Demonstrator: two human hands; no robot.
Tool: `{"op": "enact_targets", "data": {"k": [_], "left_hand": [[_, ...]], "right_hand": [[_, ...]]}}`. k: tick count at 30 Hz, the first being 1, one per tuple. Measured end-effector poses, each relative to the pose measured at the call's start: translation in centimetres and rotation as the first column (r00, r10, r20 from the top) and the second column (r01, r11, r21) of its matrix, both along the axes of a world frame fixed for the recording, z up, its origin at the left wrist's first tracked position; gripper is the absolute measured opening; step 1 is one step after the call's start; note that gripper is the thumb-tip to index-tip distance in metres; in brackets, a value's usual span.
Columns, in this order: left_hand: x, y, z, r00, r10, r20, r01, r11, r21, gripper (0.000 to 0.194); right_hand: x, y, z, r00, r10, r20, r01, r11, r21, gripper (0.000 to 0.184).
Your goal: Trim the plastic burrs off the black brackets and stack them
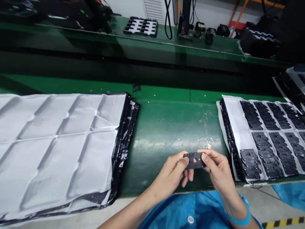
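A small flat black plastic part (195, 161) with a cut-out near its middle is held level over the front of the green table. My left hand (175, 170) pinches its left end between thumb and fingers. On the other end, the thumb and fingers of my right hand (218, 165) are closed. To the right lies a tray lined with white sheet (234, 122), where rows of similar black parts (263, 149) sit in compartments. At the left is a stack of black trays (122, 149) topped by a white sheet (64, 143) that dips into the compartments.
The green table (176, 124) shows between the two tray stacks. A small black piece (136, 87) lies farther back. On the rear shelf are a tray with white lining (141, 26), a monitor stand (184, 28) and hanging cables (168, 22). More trays (289, 86) stand at far right.
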State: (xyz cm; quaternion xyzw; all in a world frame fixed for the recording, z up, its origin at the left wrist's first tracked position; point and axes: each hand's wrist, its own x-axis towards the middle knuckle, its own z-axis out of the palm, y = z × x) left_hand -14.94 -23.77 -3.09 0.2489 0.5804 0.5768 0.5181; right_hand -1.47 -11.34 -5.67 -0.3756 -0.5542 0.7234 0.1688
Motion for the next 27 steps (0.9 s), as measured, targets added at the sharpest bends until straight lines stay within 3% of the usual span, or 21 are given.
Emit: {"op": "enact_targets", "data": {"k": [4,11,15,21,27], "left_hand": [[0.1,0.0,0.1,1.000,0.006,0.018,-0.006,1.000,-0.025,0.032],[0.1,0.4,-0.6,0.996,0.079,-0.052,-0.084,0.992,-0.099,0.037],[0.0,0.5,-0.8,0.994,0.091,-0.066,-0.099,0.987,-0.123,0.038],[-0.2,0.1,-0.3,0.992,0.026,0.120,-0.012,0.993,-0.113,0.033],[-0.1,-0.3,0.2,0.976,-0.007,0.216,0.027,0.996,-0.090,0.028]], "right_hand": [[0.0,-0.1,0.1,1.000,0.018,-0.006,-0.018,1.000,0.014,0.035],[-0.8,-0.8,1.0,1.000,-0.017,0.017,0.013,0.978,0.207,0.026],[-0.9,-0.6,0.8,1.000,0.000,0.004,-0.001,0.994,0.105,0.030],[-0.4,0.0,1.1,0.998,0.056,0.020,-0.053,0.990,-0.127,0.046],[-0.4,-0.1,1.7,0.999,0.035,0.014,-0.034,0.992,-0.118,0.045]]}}
